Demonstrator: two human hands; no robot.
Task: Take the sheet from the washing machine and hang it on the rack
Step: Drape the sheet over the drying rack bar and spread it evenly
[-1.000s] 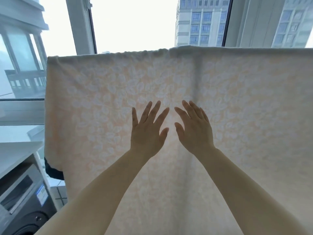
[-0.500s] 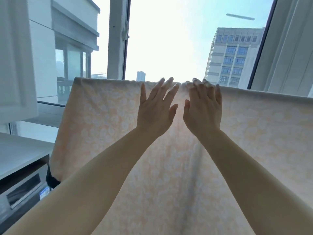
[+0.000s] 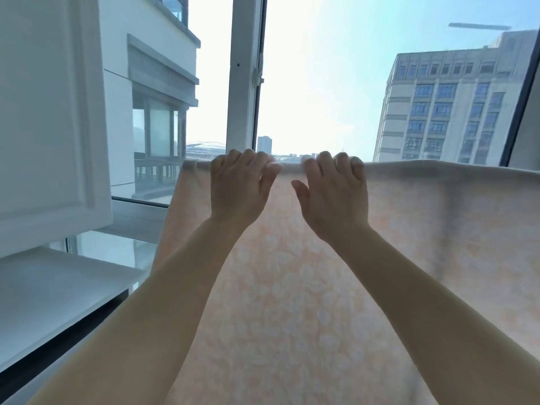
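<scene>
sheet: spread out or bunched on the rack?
Spread. The sheet hangs flat; left hand and right hand curl over its top fold. Rack itself hidden.

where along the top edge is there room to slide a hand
Free: the short gap between the left hand and right hand, and the long stretch of the sheet right of the right hand. Crowded: left of the left hand, near the sheet's corner.
</scene>
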